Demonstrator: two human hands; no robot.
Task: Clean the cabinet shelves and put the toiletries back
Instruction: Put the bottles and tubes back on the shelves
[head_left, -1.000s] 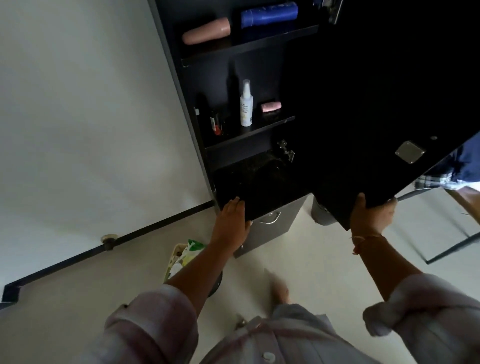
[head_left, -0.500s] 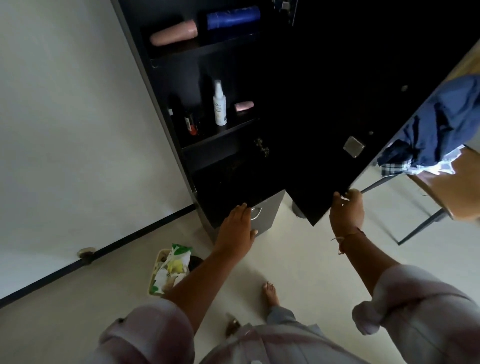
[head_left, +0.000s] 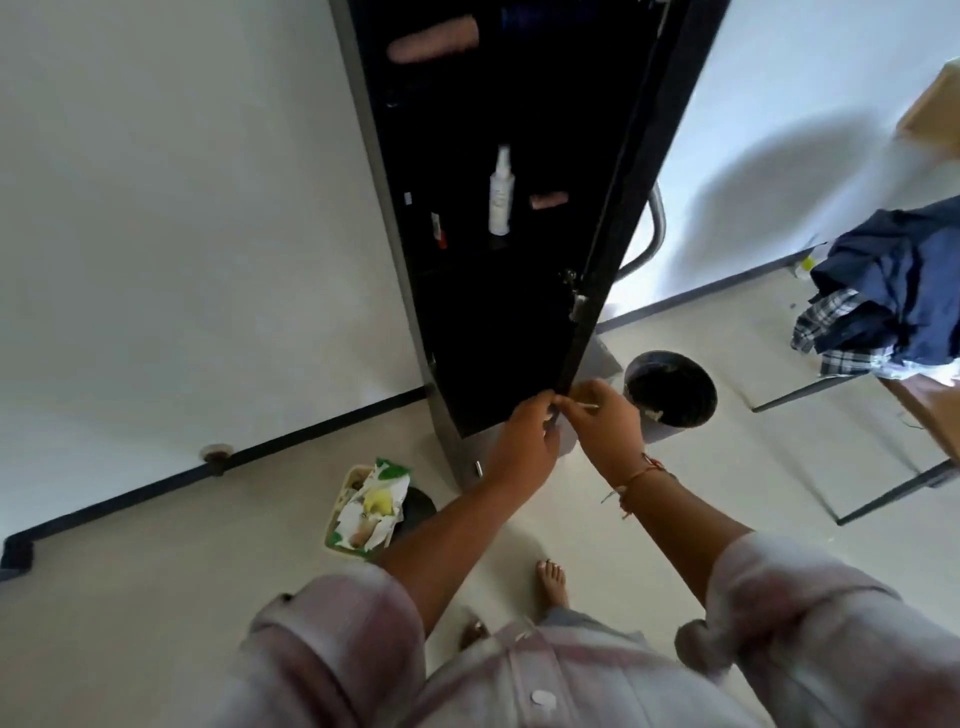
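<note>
Cabinet door (head_left: 613, 208) is edge-on to the camera, part open, with both hands on its bottom corner. Left hand (head_left: 524, 441) has its fingers curled round the door edge. Right hand (head_left: 605, 421) pinches the same edge from the other side; there's something thin and pale at its fingertips, can't tell what. Toiletries are inside the cabinet (head_left: 400, 260): white spray bottle (head_left: 501, 192) upright, pink tube (head_left: 434, 44) lying higher up. The door looks like a stiff, tall hinged panel that should swing freely. Its thin edge is a pinch risk, so the bar handle (head_left: 657, 223) is probably the safer hold. The bottles look light and plastic, likely to tip if the door slams
</note>
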